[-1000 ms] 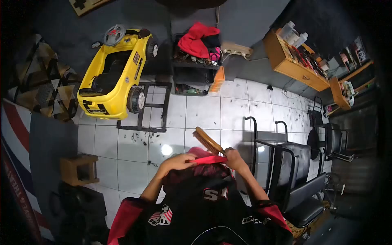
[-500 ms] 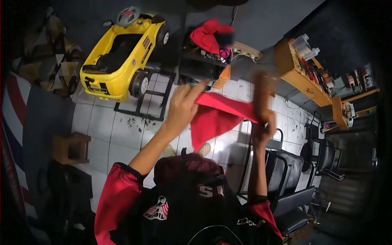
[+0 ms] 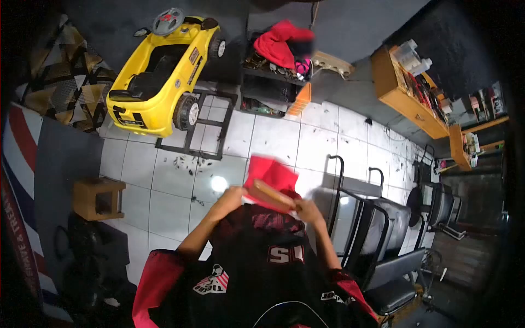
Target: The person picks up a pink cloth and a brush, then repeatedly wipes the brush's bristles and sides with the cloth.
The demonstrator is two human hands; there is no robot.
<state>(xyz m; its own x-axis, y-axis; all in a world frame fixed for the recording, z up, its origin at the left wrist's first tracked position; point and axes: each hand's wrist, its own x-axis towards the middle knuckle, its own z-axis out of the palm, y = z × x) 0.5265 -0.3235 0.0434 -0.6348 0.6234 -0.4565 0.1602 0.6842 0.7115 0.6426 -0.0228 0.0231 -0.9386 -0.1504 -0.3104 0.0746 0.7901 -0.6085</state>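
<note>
A red cloth (image 3: pixel 268 170) is stretched between my two hands, close in front of my waist. My left hand (image 3: pixel 228 203) is closed at the cloth's left side. On the other side, my right hand (image 3: pixel 308 210) is closed round one end of a brown, wooden-looking brush-like object (image 3: pixel 272 194), which lies slantwise over the cloth. The cloth's right edge is beside that hand, partly hidden by the brown object.
A yellow toy car (image 3: pixel 158 74) stands at the upper left, a small wooden stool (image 3: pixel 99 199) at the left. Black chairs (image 3: pixel 391 218) are on the right. A wooden shelf (image 3: pixel 407 104) with bottles hangs upper right. Dark bits lie on the tiles.
Both hands have come down and closer to my body, bringing the cloth with them. The brown object has swung from upright to slantwise across the cloth.
</note>
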